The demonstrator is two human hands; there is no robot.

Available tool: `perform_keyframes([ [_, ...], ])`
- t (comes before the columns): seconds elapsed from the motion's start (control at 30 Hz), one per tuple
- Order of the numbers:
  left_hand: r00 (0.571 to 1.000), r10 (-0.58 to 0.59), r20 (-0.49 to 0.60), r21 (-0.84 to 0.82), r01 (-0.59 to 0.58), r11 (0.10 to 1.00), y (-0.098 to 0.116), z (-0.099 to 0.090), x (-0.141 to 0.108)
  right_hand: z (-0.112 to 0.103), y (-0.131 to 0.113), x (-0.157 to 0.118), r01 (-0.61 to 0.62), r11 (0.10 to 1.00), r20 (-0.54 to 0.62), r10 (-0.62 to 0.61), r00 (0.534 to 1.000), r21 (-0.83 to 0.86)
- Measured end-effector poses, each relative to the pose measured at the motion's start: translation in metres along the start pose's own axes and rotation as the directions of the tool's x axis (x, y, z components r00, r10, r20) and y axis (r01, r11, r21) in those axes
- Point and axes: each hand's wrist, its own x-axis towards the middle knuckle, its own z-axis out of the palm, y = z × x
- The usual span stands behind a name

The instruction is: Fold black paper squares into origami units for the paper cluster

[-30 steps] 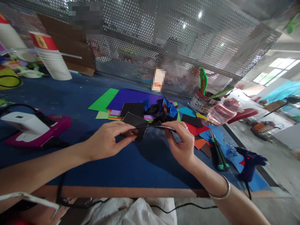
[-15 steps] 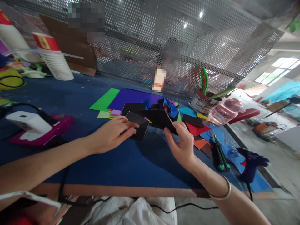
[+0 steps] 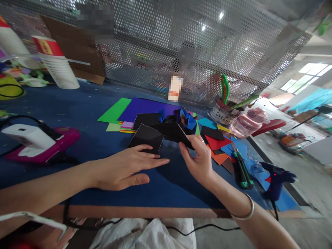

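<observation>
My left hand (image 3: pixel 127 167) is spread low over the table, its fingers apart at the near edge of a black paper square (image 3: pixel 145 138). Between the thumb and fingers of my right hand (image 3: pixel 198 157) is the corner of a black paper piece (image 3: pixel 174 130), tilted above the table. Behind both lie another black sheet (image 3: pixel 145 121), a purple sheet (image 3: pixel 142 108), a green sheet (image 3: pixel 116 110) and crumpled-looking blue folded paper (image 3: pixel 188 120).
To the right are coloured paper scraps (image 3: pixel 218 141), a green cutter (image 3: pixel 242 169), a glue gun (image 3: pixel 277 180) and a pink bottle (image 3: pixel 247 122). Left stand stacked cups (image 3: pixel 58 69) and a magenta power strip (image 3: pixel 67 136). Perforated metal (image 3: pixel 155 52) rises behind.
My left hand has let go of the black square, moved toward me and spread its fingers. The square lies lower and farther left. My right hand keeps its hold, hardly moved.
</observation>
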Motion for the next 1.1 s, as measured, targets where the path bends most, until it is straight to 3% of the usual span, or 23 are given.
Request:
perform_keyframes([
  [0.2, 0.999, -0.026, -0.023, 0.064, 0.027, 0.998, -0.019, -0.003, -0.003, 0.0, 0.0, 0.0, 0.007, 1.0, 0.015, -0.008, 1.0, 0.005],
  [0.33, 0.977, -0.208, -0.039, 0.145, 0.211, 0.967, -0.027, -0.011, 0.0, 0.001, 0.0, -0.001, 0.008, 1.0, 0.031, -0.008, 0.999, 0.006],
  [0.4, 0.95, -0.298, -0.096, 0.172, 0.311, 0.935, -0.027, -0.014, 0.002, 0.001, 0.001, -0.002, 0.017, 1.0, 0.04, -0.018, 0.999, 0.025],
  [0.47, 0.915, -0.332, -0.23, 0.16, 0.372, 0.914, -0.024, -0.015, 0.004, 0.002, 0.002, -0.003, 0.049, 0.998, 0.065, -0.052, 0.997, 0.046],
  [0.57, 0.839, -0.341, -0.424, 0.092, 0.415, 0.905, -0.016, -0.015, 0.005, 0.001, 0.005, -0.005, 0.136, 0.99, 0.122, -0.138, 0.983, 0.021],
  [0.63, 0.786, -0.368, -0.497, -0.002, 0.423, 0.906, -0.012, -0.016, 0.005, 0.0, 0.007, -0.006, 0.205, 0.978, 0.143, -0.198, 0.97, -0.033],
  [0.73, 0.74, -0.477, -0.474, -0.208, 0.432, 0.877, -0.009, -0.02, 0.005, -0.001, 0.008, -0.008, 0.302, 0.948, 0.157, -0.285, 0.946, -0.101],
  [0.9, 0.75, -0.566, -0.341, -0.467, 0.387, 0.795, -0.01, -0.024, 0.005, 0.0, 0.01, -0.009, 0.377, 0.916, 0.235, -0.34, 0.911, -0.136],
  [1.03, 0.725, -0.597, -0.342, -0.429, 0.445, 0.786, -0.016, -0.019, 0.008, 0.003, 0.012, -0.011, 0.398, 0.906, 0.297, -0.344, 0.891, -0.142],
  [1.1, 0.722, -0.575, -0.384, -0.316, 0.483, 0.817, -0.021, -0.015, 0.009, 0.005, 0.013, -0.011, 0.405, 0.905, 0.316, -0.349, 0.882, -0.132],
])
